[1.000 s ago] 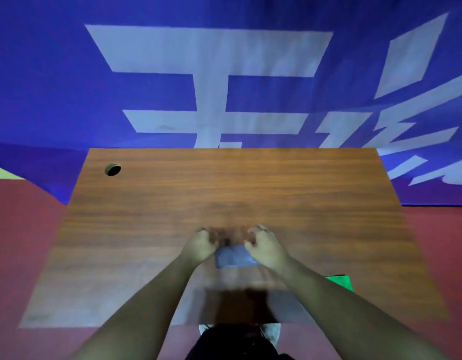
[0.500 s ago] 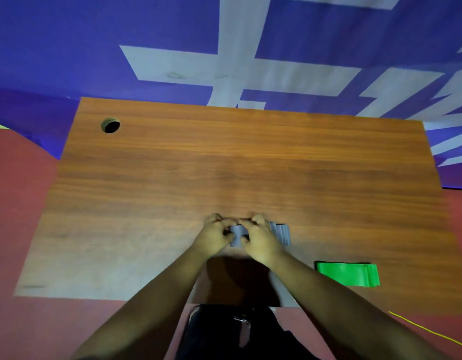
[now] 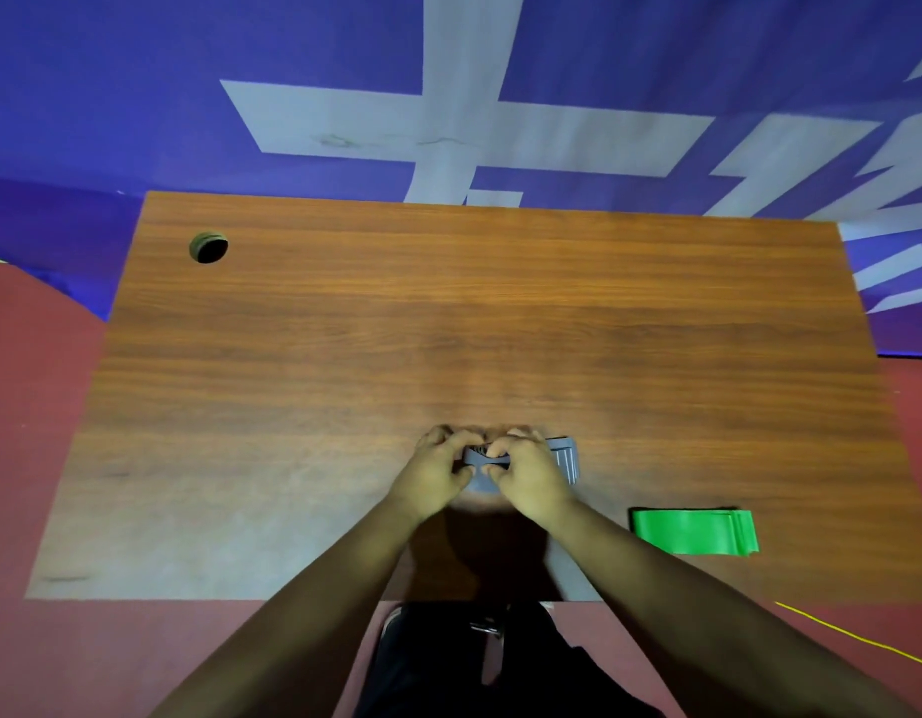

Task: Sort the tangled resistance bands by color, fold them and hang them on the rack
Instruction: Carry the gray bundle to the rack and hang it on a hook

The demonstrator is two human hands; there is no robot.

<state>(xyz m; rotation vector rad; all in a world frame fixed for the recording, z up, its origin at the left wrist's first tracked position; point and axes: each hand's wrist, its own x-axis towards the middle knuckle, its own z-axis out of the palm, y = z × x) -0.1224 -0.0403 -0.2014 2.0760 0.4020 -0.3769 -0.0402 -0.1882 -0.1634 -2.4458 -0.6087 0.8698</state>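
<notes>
Both arms reach in, my left hand (image 3: pixel 438 471) and right hand (image 3: pixel 526 476) knuckle to knuckle, fingers curled and pinching a folded, ribbed grey resistance band (image 3: pixel 565 456) on the wood-grain table (image 3: pixel 448 329) near its front edge. A flat folded green band (image 3: pixel 694 531) lies off to the right. Round cable hole (image 3: pixel 208 247) far left, blue banner (image 3: pixel 137 95) behind.
</notes>
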